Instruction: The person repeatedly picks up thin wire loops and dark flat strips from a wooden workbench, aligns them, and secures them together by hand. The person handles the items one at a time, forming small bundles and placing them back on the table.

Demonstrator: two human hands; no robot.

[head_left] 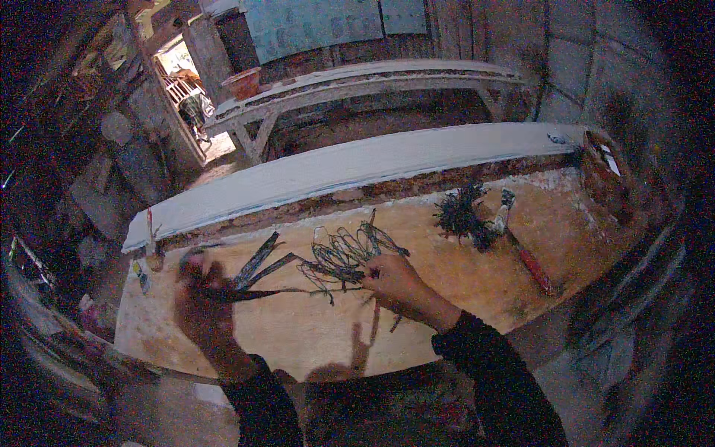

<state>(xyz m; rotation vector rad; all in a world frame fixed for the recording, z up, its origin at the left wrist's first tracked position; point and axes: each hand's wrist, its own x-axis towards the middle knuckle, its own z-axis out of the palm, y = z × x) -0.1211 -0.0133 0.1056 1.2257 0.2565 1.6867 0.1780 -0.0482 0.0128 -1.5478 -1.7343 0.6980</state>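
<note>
Head view: left hand (201, 305), blurred, fingers closed around dark flat strips (257, 270) at the bench's (298, 335) 8 o'clock. Right hand (398, 287) at centre, fingers pinched on a tangled wire bundle (346, 257). Red-handled hammer (521, 249) lies at 3 o'clock, well apart.

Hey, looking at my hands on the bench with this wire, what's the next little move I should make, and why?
Probably draw the right hand back a little to pull a strand free. It grips the tangled wire bundle on the wooden bench, while the left hand, blurred, holds dark strips whose ends meet the tangle, so nothing is separated yet.
</note>
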